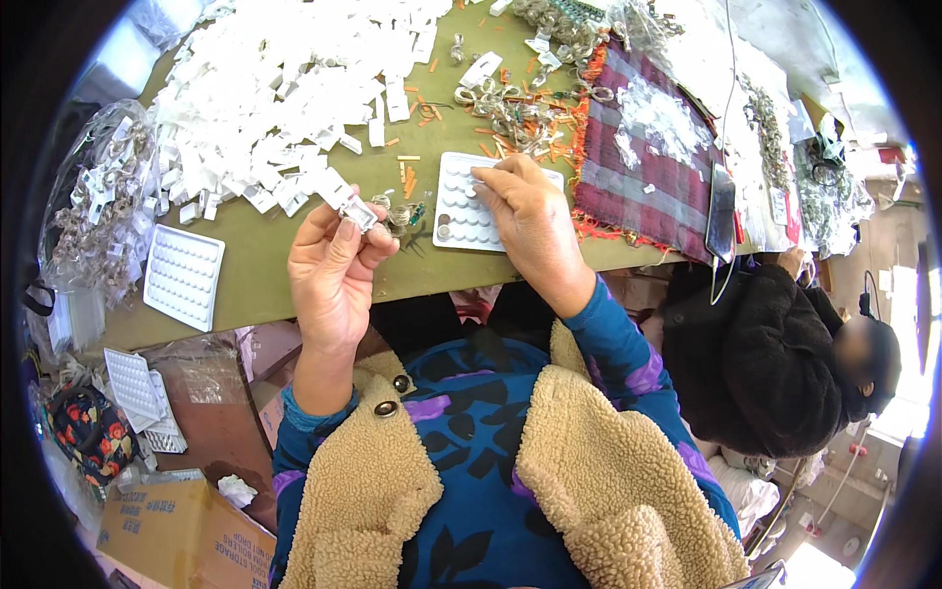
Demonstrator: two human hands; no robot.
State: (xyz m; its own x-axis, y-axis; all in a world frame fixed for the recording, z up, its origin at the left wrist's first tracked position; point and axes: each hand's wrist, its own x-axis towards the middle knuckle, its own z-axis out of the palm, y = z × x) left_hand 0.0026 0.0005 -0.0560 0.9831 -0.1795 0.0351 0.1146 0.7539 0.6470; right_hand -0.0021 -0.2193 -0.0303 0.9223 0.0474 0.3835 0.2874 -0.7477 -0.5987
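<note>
My left hand [329, 280] is raised over the table's near edge, its thumb and fingers pinching a small white plastic case [359, 213]. A little bundle of coiled wire [400, 218] hangs beside the case at my fingertips. To the right, a white dimpled tray [471, 240] lies on the table with a couple of small round button cells [444, 232] at its lower left corner. My right hand [535, 221] rests over this tray with its fingertips drawn together on the pits. Whatever those fingertips hold, if anything, is hidden.
White plastic cases [285, 88] are heaped at the far left. Coiled wires [515, 113] and orange strips lie behind the tray. A plaid cloth [628, 187] holds clear bits, with a phone [721, 211] alongside. Another tray [183, 277] lies left. A person in black [756, 353] sits at the right.
</note>
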